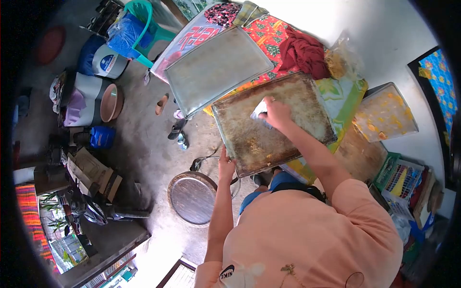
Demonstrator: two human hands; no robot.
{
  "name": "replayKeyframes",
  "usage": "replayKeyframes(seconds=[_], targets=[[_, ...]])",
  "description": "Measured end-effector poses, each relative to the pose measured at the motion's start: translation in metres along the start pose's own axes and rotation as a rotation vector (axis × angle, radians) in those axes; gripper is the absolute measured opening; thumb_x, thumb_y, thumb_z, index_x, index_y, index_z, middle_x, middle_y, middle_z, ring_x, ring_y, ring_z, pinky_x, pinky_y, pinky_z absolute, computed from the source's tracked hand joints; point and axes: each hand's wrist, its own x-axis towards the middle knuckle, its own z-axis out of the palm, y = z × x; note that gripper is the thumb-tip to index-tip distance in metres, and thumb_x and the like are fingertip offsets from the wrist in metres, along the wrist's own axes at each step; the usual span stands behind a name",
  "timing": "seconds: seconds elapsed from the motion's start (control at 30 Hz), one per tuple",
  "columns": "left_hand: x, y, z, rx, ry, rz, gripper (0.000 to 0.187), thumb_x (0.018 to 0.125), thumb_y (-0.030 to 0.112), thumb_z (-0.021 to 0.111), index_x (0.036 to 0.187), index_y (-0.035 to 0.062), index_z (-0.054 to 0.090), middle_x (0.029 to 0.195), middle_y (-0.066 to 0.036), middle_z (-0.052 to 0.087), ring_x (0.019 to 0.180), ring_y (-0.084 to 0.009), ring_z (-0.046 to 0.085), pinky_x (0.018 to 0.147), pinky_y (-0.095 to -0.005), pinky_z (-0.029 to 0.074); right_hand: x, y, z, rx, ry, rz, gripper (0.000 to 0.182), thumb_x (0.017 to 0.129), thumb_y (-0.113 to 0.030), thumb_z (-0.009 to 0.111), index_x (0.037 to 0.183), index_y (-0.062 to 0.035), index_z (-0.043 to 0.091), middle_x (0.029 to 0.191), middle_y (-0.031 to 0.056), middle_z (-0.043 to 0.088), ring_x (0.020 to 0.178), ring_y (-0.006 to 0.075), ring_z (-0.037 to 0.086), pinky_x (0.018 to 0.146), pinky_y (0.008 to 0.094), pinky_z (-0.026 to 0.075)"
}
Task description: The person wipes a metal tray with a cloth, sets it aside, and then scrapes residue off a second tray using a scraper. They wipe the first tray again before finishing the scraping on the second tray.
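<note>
Dirty baking tray, brown and stained, lies tilted, far end on the counter with its bright patterned cloth, near edge sticking out past the counter toward the person. Right hand presses down on the tray's upper middle, grip clenched around a small pale scrubbing pad that pokes out left of the fingers. Left hand is at the tray's near-left edge, fingers closed on the rim, holding it.

Second tray, grey and cleaner, sits just beyond and left of the dirty one, overlapping its far-left corner and overhanging the counter edge. Dark red cloth is bunched on the counter just past the dirty tray's far-right corner. Crumpled plastic bag with something yellow inside sits beside the red cloth. Clear lidded container with yellow pieces lies to the right, apart from the tray. A green basket of mixed small items is lower right.

On the floor: round metal lid just below the left hand, well under the tray level. Pink bowl sits on a grey drum at left, a blue jug near it. Teal plastic chair stands at top left with a blue bag on it. Sandals lie on the floor near the grey tray.
</note>
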Motion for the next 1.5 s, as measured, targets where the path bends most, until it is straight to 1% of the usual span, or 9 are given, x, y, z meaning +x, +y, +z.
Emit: replayKeyframes(seconds=[0.1, 0.2, 0.23, 0.33, 0.53, 0.8, 1.27, 1.4, 1.5], targets=[[0.001, 0.003, 0.001, 0.054, 0.014, -0.008, 0.085, 0.075, -0.012, 0.052, 0.149, 0.0149, 0.021, 0.092, -0.01, 0.065, 0.067, -0.0128, 0.057, 0.053, -0.0256, 0.045, -0.034, -0.034, 0.01, -0.059, -0.242, -0.15, 0.059, 0.073, -0.039, 0.073, 0.117, -0.0093, 0.047, 0.102, 0.0108, 0.064, 0.09, 0.0286, 0.065, 0.078, 0.0539, 0.042], [-0.001, 0.01, 0.002, 0.04, 0.01, -0.025, 0.086, 0.074, -0.012, 0.052, 0.149, 0.017, 0.022, 0.088, -0.008, 0.064, 0.065, -0.0118, 0.056, 0.05, -0.0258, 0.044, -0.049, -0.035, 0.01, 0.016, -0.16, -0.217, 0.06, 0.074, -0.039, 0.072, 0.119, -0.0085, 0.046, 0.103, 0.0118, 0.064, 0.091, 0.0295, 0.065, 0.08, 0.0525, 0.043], [-0.006, 0.022, 0.002, 0.048, 0.001, -0.115, 0.082, 0.075, -0.012, 0.052, 0.148, 0.0115, 0.023, 0.101, -0.014, 0.067, 0.087, -0.0165, 0.062, 0.077, -0.0285, 0.048, -0.047, -0.031, 0.005, 0.037, -0.161, -0.186, 0.059, 0.074, -0.038, 0.071, 0.118, -0.0083, 0.046, 0.102, 0.0126, 0.064, 0.091, 0.0304, 0.065, 0.08, 0.0519, 0.043], [-0.002, 0.01, 0.0, 0.069, 0.014, -0.052, 0.088, 0.074, -0.012, 0.055, 0.149, 0.0204, 0.023, 0.075, -0.003, 0.059, 0.059, -0.0093, 0.051, 0.043, -0.0256, 0.04, -0.036, -0.002, -0.029, 0.142, -0.135, -0.055, 0.057, 0.073, -0.037, 0.071, 0.114, -0.0078, 0.046, 0.101, 0.0155, 0.064, 0.091, 0.034, 0.064, 0.078, 0.0494, 0.046], [-0.012, 0.032, -0.001, 0.09, -0.01, -0.151, 0.084, 0.076, -0.011, 0.054, 0.149, 0.0155, 0.022, 0.084, -0.009, 0.065, 0.063, -0.0101, 0.052, 0.056, -0.0261, 0.042, 0.002, 0.108, -0.094, 0.055, 0.184, 0.405, 0.063, 0.07, -0.042, 0.073, 0.112, -0.0074, 0.043, 0.101, 0.0178, 0.063, 0.093, 0.0373, 0.062, 0.073, 0.0476, 0.049], [-0.006, 0.017, -0.003, 0.044, -0.015, -0.136, 0.085, 0.078, -0.009, 0.056, 0.149, 0.0217, 0.02, 0.068, -0.002, 0.055, 0.054, -0.0096, 0.048, 0.039, -0.0257, 0.039, 0.054, 0.153, -0.11, -0.148, 0.233, 0.721, 0.072, 0.068, -0.047, 0.077, 0.119, -0.0103, 0.042, 0.118, 0.0119, 0.057, 0.105, 0.0331, 0.059, 0.078, 0.049, 0.048], [-0.01, 0.023, -0.001, 0.039, -0.006, -0.168, 0.085, 0.075, -0.011, 0.053, 0.149, 0.0186, 0.022, 0.074, -0.004, 0.06, 0.056, -0.0091, 0.047, 0.048, -0.0264, 0.039, 0.082, 0.133, -0.093, -0.374, 0.238, 0.316, 0.061, 0.065, -0.041, 0.078, 0.112, -0.0161, 0.048, 0.108, 0.0083, 0.057, 0.102, 0.028, 0.057, 0.083, 0.0459, 0.045], [-0.011, 0.026, -0.001, 0.005, 0.008, -0.17, 0.084, 0.076, -0.011, 0.052, 0.149, 0.0186, 0.022, 0.073, -0.004, 0.06, 0.055, -0.0087, 0.045, 0.048, -0.0258, 0.038, 0.076, 0.136, -0.086, -0.312, 0.276, 0.394, 0.062, 0.063, -0.038, 0.079, 0.111, -0.0137, 0.048, 0.104, 0.0083, 0.057, 0.099, 0.0281, 0.057, 0.08, 0.0451, 0.046], [-0.007, 0.017, -0.002, 0.042, -0.026, -0.15, 0.085, 0.078, -0.01, 0.053, 0.15, 0.0194, 0.019, 0.081, -0.008, 0.064, 0.057, -0.0097, 0.051, 0.044, -0.025, 0.04, 0.064, 0.116, -0.081, -0.354, 0.277, 0.172, 0.062, 0.061, -0.035, 0.081, 0.108, -0.0124, 0.048, 0.103, 0.0085, 0.057, 0.098, 0.0278, 0.057, 0.076, 0.0442, 0.047]])
